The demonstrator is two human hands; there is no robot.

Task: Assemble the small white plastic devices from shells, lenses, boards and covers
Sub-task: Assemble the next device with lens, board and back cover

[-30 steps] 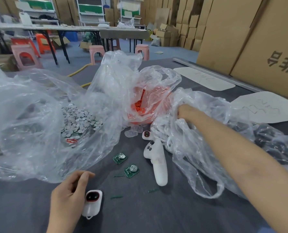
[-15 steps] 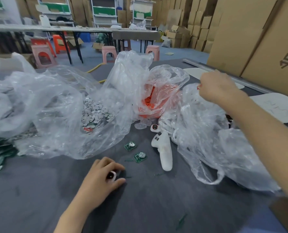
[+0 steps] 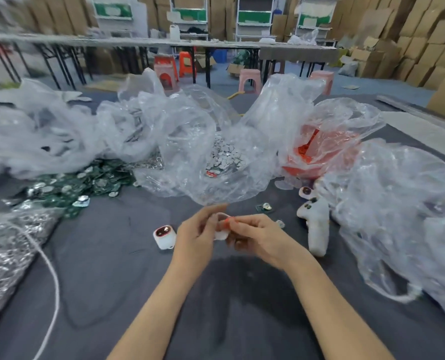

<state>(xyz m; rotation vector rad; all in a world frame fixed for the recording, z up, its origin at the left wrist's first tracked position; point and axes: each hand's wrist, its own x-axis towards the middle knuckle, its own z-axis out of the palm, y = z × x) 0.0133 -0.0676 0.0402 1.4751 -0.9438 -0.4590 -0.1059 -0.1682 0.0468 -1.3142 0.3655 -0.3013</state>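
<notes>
Both hands meet above the middle of the dark table. My left hand (image 3: 196, 234) grips a small white shell (image 3: 220, 234), mostly hidden by the fingers. My right hand (image 3: 255, 238) pinches a small red lens piece (image 3: 227, 222) against the top of that shell. An assembled white device with a red window (image 3: 164, 236) lies on the table just left of my left hand. Two green boards (image 3: 264, 207) lie beyond my right hand. A long white handle-shaped part (image 3: 316, 224) lies to the right.
Clear plastic bags crowd the far half: one with white discs (image 3: 225, 158), one with red parts (image 3: 312, 152), a big crumpled one (image 3: 397, 203) at right. A pile of green boards (image 3: 81, 185) sits left, silvery parts (image 3: 6, 245) and a white cord (image 3: 52, 276) nearer.
My right hand came back from the bag at the right with a red piece. My left hand let go of the finished device and now holds a shell. The view swung left.
</notes>
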